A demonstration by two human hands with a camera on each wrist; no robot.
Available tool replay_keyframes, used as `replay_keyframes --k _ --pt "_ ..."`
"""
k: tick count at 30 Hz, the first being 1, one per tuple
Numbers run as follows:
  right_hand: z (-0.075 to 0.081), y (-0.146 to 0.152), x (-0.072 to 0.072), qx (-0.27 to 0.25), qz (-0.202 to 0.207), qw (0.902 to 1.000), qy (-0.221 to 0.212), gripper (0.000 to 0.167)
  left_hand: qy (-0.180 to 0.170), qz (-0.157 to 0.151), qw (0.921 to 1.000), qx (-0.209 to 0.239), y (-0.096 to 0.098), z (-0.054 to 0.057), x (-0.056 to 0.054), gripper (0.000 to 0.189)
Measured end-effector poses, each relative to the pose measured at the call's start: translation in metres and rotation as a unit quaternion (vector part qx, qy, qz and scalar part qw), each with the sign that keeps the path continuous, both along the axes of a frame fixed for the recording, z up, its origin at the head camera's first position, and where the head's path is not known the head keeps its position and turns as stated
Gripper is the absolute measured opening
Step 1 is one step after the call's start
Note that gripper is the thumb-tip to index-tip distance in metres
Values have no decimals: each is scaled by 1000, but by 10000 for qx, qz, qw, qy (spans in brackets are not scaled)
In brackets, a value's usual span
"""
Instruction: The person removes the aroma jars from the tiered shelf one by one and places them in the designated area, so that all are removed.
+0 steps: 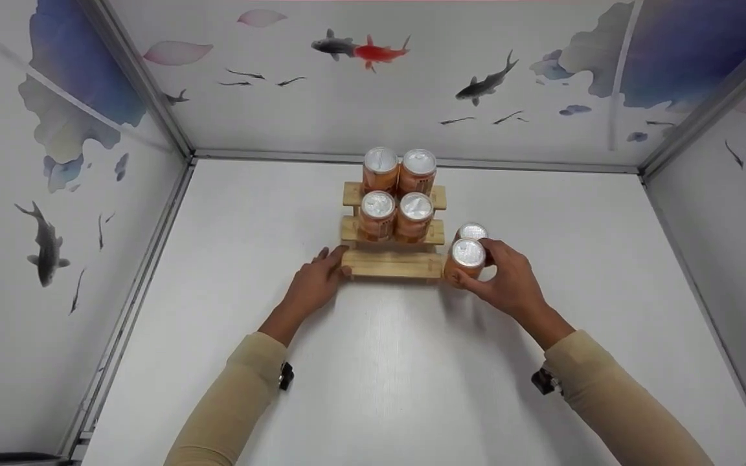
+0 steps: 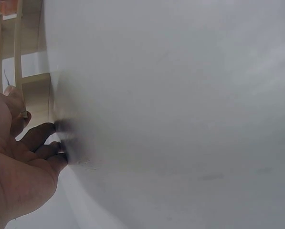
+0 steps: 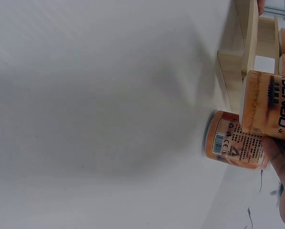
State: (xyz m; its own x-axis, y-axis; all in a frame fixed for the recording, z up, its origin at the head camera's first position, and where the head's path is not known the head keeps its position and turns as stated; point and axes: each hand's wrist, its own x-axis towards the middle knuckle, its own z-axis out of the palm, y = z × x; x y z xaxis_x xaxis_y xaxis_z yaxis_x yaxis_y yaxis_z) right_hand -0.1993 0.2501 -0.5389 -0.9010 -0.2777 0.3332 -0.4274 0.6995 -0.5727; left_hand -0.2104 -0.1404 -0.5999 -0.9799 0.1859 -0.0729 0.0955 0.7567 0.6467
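Note:
A three-step wooden rack [image 1: 392, 264] stands toward the back of the table. My left hand [image 1: 316, 279] holds the left end of its lowest step between thumb and finger; in the left wrist view its other fingers [image 2: 42, 136] reach down to the table. With thumb and fingers, my right hand [image 1: 509, 278] grips an orange can [image 1: 465, 259] with a silvery top, just off the rack's right end. The right wrist view shows this can [image 3: 266, 102] raised, its label facing the camera. A second orange can [image 3: 235, 140] stands on the table right behind it.
Two cans [image 1: 378, 217] stand on the middle step and two more cans [image 1: 418, 169] on the top step. The bottom step is bare. White panels [image 1: 412, 123] painted with fish enclose the white table [image 1: 386, 375] at the back and both sides.

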Motion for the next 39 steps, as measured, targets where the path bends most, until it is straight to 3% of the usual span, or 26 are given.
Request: replay_keyframes --k 4,6,11,13,23,39 --pt "-1 7 1 2 -33 9999 -97 68 -22 -23 10000 21 0 3 2 61" --pt "-1 10 1 4 -52 9999 -142 68 92 -47 9999 -38 -1 -3 0 63" --pt "-2 18 3 126 -104 9998 -142 68 52 -21 9999 -87 0 -2 0 62" --pt "-2 22 4 168 -116 9997 -121 67 -144 9 9999 -34 2 9 4 60" --pt "-6 46 1 365 -199 9991 51 67 -59 31 10000 38 1 5 1 56" --pt "-13 71 -23 -91 -678 9975 -184 59 -53 22 10000 -10 2 7 4 56"
